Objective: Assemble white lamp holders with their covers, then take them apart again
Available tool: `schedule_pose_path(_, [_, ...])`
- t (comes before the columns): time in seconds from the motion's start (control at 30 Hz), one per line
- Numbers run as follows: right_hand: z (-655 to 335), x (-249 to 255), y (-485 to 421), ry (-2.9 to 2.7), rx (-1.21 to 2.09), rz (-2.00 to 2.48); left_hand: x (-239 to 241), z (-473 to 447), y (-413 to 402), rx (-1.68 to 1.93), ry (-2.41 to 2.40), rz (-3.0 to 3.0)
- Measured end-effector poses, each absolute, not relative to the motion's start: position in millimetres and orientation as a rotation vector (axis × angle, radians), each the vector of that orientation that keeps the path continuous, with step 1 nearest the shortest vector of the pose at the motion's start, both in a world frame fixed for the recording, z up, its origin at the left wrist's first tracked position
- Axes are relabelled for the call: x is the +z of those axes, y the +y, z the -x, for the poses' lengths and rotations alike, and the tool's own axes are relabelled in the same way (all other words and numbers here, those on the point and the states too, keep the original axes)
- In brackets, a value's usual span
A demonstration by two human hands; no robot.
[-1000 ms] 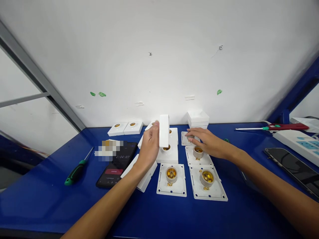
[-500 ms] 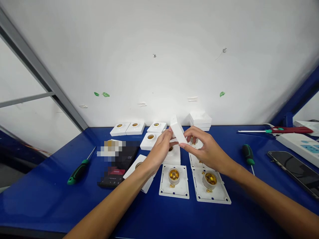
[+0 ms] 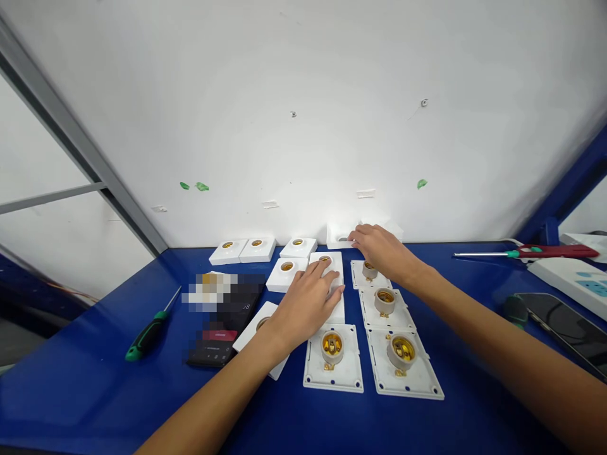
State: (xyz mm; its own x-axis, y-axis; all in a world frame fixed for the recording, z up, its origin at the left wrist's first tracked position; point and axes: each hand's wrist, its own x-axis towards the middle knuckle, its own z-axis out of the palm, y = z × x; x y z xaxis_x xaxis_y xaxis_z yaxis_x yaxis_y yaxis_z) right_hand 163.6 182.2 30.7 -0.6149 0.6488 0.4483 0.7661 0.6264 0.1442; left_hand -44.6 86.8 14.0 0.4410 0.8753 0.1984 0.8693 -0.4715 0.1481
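Observation:
My left hand (image 3: 308, 300) lies palm down over a white square lamp holder (image 3: 336, 262) in the middle group, fingers apart and thumb out to the right. It seems to rest on that lamp holder. By the wall, my right hand (image 3: 379, 249) has its fingertips on the right edge of a white square lamp holder cover (image 3: 336, 232), whose round hole partly shows. The hand hides much of the white stack (image 3: 394, 230) behind it. Below lie open lamp holder bases with brass sockets: a near-right base (image 3: 422, 376), a near-left base (image 3: 341, 373) and others farther back.
Several finished-looking lamp holders (image 3: 256, 251) stand along the wall on the blue table (image 3: 104, 392). At left lie a green screwdriver (image 3: 149, 332) and a partly blurred phone (image 3: 237, 316). At right are another phone (image 3: 569, 325), a power strip (image 3: 564, 278) and a red-handled tool (image 3: 554, 251).
The hands have parted. My left hand has come down onto the middle lamp holder; my right hand has moved back toward the wall. The raised white cover is now low by the stack.

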Motion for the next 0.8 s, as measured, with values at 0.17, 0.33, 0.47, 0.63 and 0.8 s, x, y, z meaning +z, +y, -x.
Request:
schedule_pose_path(0.17, [-155,21,190,-2.587,-0.604,1.190,16,44,85,0.408,1.602,-2.725])
schedule_pose_path(0.33, [-157,21,183,-2.642,-0.733,1.219,16,44,85,0.417,1.608,-2.754])
schedule_pose_path(0.47, [-159,21,184,-2.658,-0.767,1.245,16,43,84,0.394,1.626,-2.809])
schedule_pose_path(0.63, [-164,24,182,-2.652,-0.767,1.225,17,43,82,0.392,1.650,-2.857])
schedule_pose_path(0.8, [-186,31,155,-2.577,-0.682,1.116,24,44,80,0.397,1.706,-2.946])
